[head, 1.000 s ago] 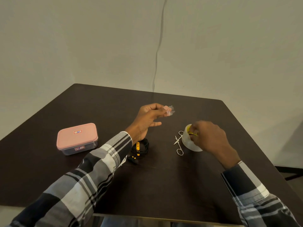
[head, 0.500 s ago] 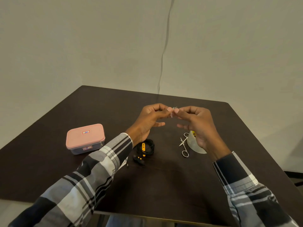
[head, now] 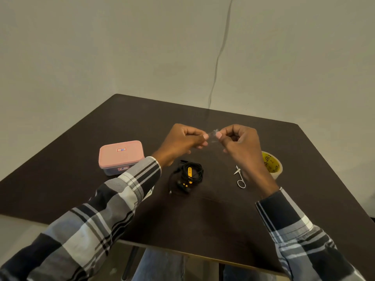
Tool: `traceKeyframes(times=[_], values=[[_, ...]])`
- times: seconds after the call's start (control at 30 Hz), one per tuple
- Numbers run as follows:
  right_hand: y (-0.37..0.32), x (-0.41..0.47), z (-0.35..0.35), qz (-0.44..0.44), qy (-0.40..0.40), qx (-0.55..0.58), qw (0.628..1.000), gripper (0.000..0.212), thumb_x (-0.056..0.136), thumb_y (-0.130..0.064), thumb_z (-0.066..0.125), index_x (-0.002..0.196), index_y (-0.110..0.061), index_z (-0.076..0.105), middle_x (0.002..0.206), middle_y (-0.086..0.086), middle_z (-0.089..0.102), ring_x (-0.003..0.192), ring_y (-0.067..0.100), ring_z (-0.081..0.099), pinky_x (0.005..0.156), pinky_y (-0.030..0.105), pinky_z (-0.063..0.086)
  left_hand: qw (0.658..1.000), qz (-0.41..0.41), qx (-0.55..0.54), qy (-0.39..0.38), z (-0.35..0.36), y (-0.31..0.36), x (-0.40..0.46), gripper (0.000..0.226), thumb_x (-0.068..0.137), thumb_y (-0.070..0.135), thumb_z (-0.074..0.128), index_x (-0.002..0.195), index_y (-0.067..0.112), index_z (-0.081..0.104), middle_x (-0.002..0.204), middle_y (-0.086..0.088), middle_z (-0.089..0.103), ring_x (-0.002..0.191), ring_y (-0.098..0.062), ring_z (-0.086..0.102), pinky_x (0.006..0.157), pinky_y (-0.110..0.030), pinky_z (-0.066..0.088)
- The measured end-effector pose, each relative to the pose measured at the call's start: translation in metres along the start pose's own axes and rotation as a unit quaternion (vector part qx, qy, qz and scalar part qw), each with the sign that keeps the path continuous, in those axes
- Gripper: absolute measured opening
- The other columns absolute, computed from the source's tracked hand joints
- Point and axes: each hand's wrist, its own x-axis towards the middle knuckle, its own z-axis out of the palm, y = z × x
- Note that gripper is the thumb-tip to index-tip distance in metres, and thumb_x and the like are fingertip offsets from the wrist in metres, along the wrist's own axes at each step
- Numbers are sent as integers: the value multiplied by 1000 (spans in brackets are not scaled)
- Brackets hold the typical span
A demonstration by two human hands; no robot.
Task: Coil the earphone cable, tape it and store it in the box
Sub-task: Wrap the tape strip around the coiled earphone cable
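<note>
Pinching a small clear piece of tape (head: pixel 213 134) between them, the left hand (head: pixel 182 144) and the right hand (head: pixel 241 147) hold it up in the middle of the frame, each at one end. Just below, the coiled earphone cable (head: pixel 189 175) lies on the dark table (head: pixel 81 179). The pink box (head: pixel 121 157) sits at the left, lid on. Scissors (head: pixel 239 177) and a tape roll (head: pixel 272 164) lie at the right.

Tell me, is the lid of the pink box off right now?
No, the pink lid sits closed on the box, left of the coiled earphones.
</note>
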Motion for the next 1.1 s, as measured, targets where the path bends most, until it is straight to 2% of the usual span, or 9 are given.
traceKeyframes(times=[0.07, 0.17, 0.37, 0.5, 0.6, 0.7, 0.9, 1.03, 1.1], values=[[1, -2, 1, 5, 6, 10, 1000, 12, 89, -28, 75, 77, -25, 72, 76, -3, 73, 77, 22, 70, 70, 55, 59, 997, 8, 75, 18, -5, -10, 3, 41, 88, 27, 74, 123, 8, 67, 91, -2, 78, 88, -10, 73, 76, -20, 55], [0, -4, -2, 19, -5, 21, 1000, 10, 88, -23, 75, 79, -25, 72, 79, -3, 74, 79, 17, 70, 71, 51, 61, 964, 20, 263, 16, -14, -22, 6, 41, 84, 37, 76, 120, 17, 71, 100, 3, 77, 96, -9, 70, 94, -36, 54], [13, -14, 2, 73, -53, 46, 995, 13, 84, -9, 78, 88, -18, 69, 92, 1, 74, 86, 14, 69, 61, 29, 58, 879, -25, 470, -81, -9, -30, 4, 48, 84, 52, 71, 129, 34, 64, 131, 7, 65, 119, -21, 61, 96, -36, 47], [28, -21, 13, 93, -65, 42, 993, 24, 80, -7, 81, 93, -19, 65, 94, 0, 75, 87, 16, 71, 65, 29, 57, 866, -10, 491, -95, -8, -36, 4, 36, 88, 47, 67, 123, 37, 67, 125, 8, 67, 115, -21, 62, 88, -34, 47], [40, -24, 24, 93, -66, 8, 993, 36, 75, -8, 84, 96, -26, 59, 91, -1, 75, 82, 14, 73, 77, 39, 60, 879, 0, 471, -76, -7, -40, 2, 30, 88, 44, 69, 117, 38, 71, 122, 8, 66, 112, -19, 62, 82, -30, 45], [48, -25, 37, 96, -77, -56, 991, 49, 73, -18, 87, 103, -29, 50, 94, -5, 73, 84, 10, 71, 85, 42, 58, 895, 18, 443, -38, -3, -47, -3, 23, 88, 40, 69, 110, 36, 74, 117, 7, 66, 110, -19, 61, 81, -30, 45], [51, -28, 58, 87, -86, -108, 987, 57, 72, -29, 86, 108, -30, 42, 84, -11, 71, 80, 12, 70, 82, 41, 55, 875, 70, 479, -24, 2, -58, -12, 23, 95, 39, 57, 106, 28, 73, 108, 0, 63, 103, -25, 61, 77, -37, 51], [48, -24, 59, 109, -101, -61, 987, 54, 73, -29, 85, 110, -27, 46, 75, -5, 73, 74, 15, 69, 77, 42, 54, 872, 88, 482, -12, -2, -53, -10, 19, 96, 33, 54, 99, 23, 69, 99, -5, 68, 93, -30, 63, 66, -32, 40], [45, -20, 56, 145, -112, 26, 983, 56, 74, -17, 83, 116, -22, 47, 71, -3, 71, 67, 17, 65, 74, 48, 55, 874, 112, 472, -6, -5, -46, -9, 18, 96, 30, 53, 98, 20, 69, 94, -8, 67, 90, -32, 62, 65, -34, 41]])
